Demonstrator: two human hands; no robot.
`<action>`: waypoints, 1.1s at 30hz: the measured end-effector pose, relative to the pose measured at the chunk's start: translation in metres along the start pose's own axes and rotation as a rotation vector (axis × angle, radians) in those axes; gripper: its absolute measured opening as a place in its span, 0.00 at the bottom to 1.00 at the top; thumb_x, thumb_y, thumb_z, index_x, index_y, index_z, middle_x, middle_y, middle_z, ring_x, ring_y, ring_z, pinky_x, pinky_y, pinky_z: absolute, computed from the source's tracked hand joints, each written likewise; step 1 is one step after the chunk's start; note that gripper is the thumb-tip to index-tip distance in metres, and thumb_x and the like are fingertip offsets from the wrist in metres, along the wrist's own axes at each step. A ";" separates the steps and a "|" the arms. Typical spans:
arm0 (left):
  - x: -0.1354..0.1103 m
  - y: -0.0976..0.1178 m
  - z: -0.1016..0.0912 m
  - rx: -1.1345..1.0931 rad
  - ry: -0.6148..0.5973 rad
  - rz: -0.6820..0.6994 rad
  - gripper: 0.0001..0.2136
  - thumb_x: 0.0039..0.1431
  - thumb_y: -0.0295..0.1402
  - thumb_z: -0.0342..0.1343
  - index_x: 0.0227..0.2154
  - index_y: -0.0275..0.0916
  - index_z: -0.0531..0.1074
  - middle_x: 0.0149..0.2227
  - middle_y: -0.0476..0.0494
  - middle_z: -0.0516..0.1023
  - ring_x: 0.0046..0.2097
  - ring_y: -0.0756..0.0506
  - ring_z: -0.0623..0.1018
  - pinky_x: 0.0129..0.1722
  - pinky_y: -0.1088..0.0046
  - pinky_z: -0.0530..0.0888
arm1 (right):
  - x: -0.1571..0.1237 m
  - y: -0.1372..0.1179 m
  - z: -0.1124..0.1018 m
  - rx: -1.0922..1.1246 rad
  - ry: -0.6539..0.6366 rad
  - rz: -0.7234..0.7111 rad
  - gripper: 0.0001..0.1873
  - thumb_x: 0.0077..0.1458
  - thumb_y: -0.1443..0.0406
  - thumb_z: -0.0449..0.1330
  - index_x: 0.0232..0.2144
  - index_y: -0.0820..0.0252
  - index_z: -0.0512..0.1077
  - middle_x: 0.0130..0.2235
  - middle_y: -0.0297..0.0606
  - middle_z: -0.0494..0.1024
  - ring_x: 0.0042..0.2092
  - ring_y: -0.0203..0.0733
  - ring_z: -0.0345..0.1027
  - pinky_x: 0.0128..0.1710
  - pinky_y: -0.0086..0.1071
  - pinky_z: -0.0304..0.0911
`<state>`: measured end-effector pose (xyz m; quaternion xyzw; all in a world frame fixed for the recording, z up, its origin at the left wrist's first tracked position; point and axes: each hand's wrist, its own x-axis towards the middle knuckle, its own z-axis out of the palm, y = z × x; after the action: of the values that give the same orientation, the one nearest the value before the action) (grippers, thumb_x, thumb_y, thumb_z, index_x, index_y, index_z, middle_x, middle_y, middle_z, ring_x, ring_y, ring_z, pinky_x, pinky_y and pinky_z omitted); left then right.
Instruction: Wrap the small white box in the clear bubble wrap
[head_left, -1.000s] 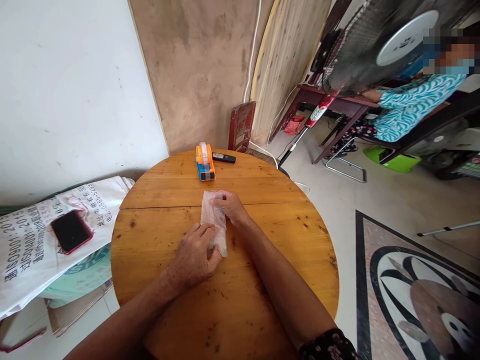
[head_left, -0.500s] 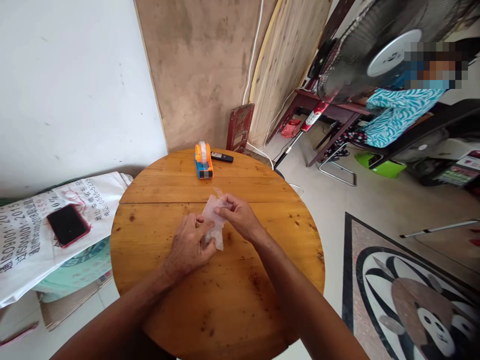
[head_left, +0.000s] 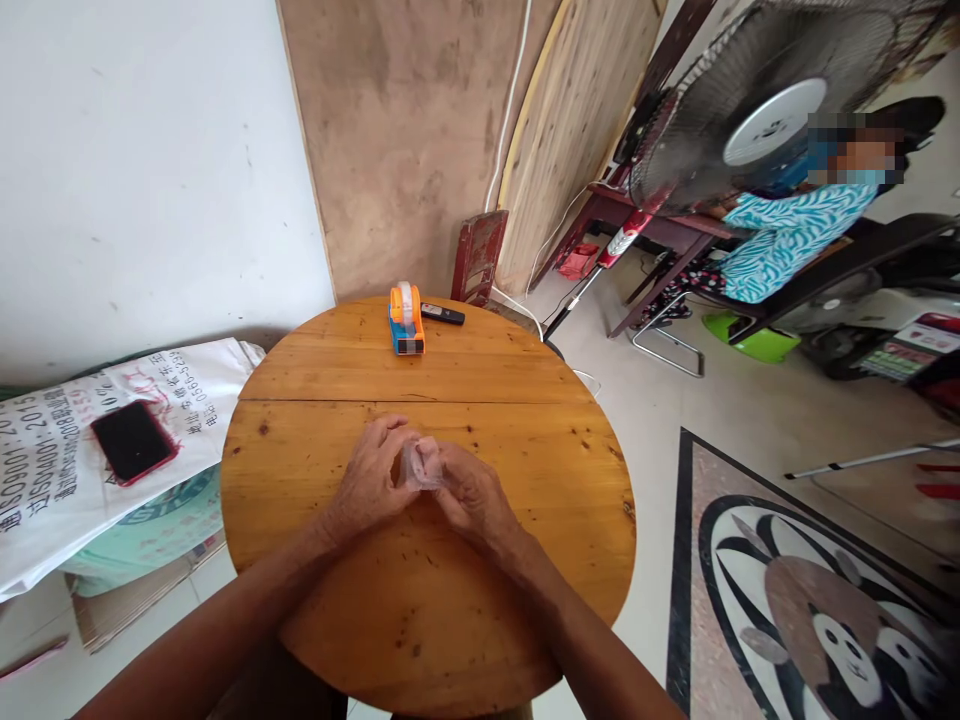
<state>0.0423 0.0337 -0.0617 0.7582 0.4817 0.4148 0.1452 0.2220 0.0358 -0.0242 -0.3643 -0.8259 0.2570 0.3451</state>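
Note:
A thin, translucent, pinkish-white sheet [head_left: 424,463], bunched into a small bundle, is held between my hands above the middle of the round wooden table [head_left: 442,620]. I cannot tell whether it is plastic or paper. My left hand [head_left: 375,470] grips its left side with curled fingers. From the right, my right hand [head_left: 476,495] is closed on the other side, its fingertips partly hidden behind the sheet. Beyond the hands stands an orange and blue tape dispenser [head_left: 406,318] with a roll of clear tape. A black remote-like object [head_left: 442,314] lies beside the dispenser.
Left of the table, a phone [head_left: 135,441] lies on white printed sacks [head_left: 217,375]. A red wooden chair [head_left: 480,255] stands behind the table. At right are a standing fan [head_left: 772,120] and a seated person in a blue patterned top [head_left: 802,235].
The sheet was spread flatter and longer between my hands; now it is gathered into a compact bundle. Both hands have turned inward, and my right hand has come lower and nearer to me.

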 end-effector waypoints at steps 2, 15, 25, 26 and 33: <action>0.001 -0.003 -0.003 -0.057 -0.052 0.012 0.11 0.56 0.31 0.56 0.43 0.38 0.68 0.54 0.33 0.67 0.57 0.38 0.70 0.54 0.58 0.71 | -0.007 0.003 0.006 -0.071 0.043 -0.104 0.11 0.54 0.74 0.53 0.36 0.55 0.69 0.48 0.43 0.76 0.50 0.44 0.70 0.49 0.37 0.66; -0.002 0.002 -0.028 0.197 -0.250 0.228 0.19 0.53 0.26 0.55 0.49 0.37 0.68 0.60 0.33 0.68 0.62 0.35 0.66 0.60 0.51 0.66 | -0.021 0.015 0.018 -0.212 0.049 -0.246 0.18 0.57 0.74 0.52 0.48 0.54 0.69 0.53 0.46 0.74 0.57 0.45 0.65 0.57 0.43 0.65; 0.003 -0.005 -0.009 -0.120 -0.186 -0.055 0.13 0.52 0.29 0.56 0.41 0.38 0.70 0.45 0.40 0.79 0.46 0.43 0.78 0.45 0.66 0.76 | -0.006 0.016 0.012 -0.131 0.066 -0.144 0.16 0.51 0.74 0.52 0.40 0.56 0.72 0.48 0.44 0.77 0.51 0.45 0.69 0.52 0.39 0.65; 0.006 -0.002 -0.011 -0.195 -0.216 -0.161 0.12 0.51 0.31 0.56 0.41 0.38 0.71 0.41 0.43 0.80 0.41 0.44 0.79 0.41 0.68 0.76 | 0.000 0.016 0.008 -0.071 0.052 -0.058 0.15 0.50 0.73 0.53 0.39 0.56 0.72 0.45 0.42 0.78 0.48 0.44 0.71 0.49 0.37 0.67; 0.033 0.012 -0.014 -0.145 -0.309 -0.403 0.15 0.59 0.42 0.48 0.24 0.37 0.69 0.22 0.51 0.68 0.26 0.50 0.67 0.26 0.74 0.62 | 0.040 0.040 0.004 0.531 -0.036 0.538 0.09 0.47 0.58 0.59 0.26 0.58 0.67 0.25 0.30 0.69 0.26 0.35 0.62 0.27 0.28 0.59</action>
<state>0.0456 0.0536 -0.0296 0.6887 0.5643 0.2903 0.3506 0.2160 0.0904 -0.0377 -0.4615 -0.6113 0.5500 0.3329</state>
